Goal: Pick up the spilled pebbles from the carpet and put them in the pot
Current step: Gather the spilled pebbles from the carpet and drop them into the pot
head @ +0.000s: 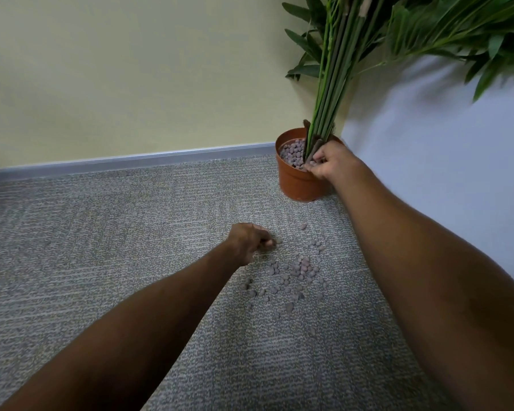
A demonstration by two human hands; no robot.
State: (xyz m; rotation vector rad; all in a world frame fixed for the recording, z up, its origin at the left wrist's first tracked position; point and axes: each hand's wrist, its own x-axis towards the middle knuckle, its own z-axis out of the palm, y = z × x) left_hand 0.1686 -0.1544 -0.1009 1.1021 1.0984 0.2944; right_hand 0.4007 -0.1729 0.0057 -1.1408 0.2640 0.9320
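Note:
Several small greyish-pink pebbles [300,271] lie scattered on the grey carpet [101,232] in front of an orange plastic pot [297,182]. The pot stands in the room's corner, filled with the same pebbles [293,152] around green stems. My left hand [248,240] rests low on the carpet at the left edge of the spill, fingers curled and pinched at a pebble. My right hand [330,160] hovers over the pot's right rim, fingers bunched with pebbles between the fingertips.
A cream wall with a silver skirting strip [131,161] runs behind the carpet. A pale bluish wall [428,158] closes the right side. The plant's leaves [428,28] hang overhead at the top right.

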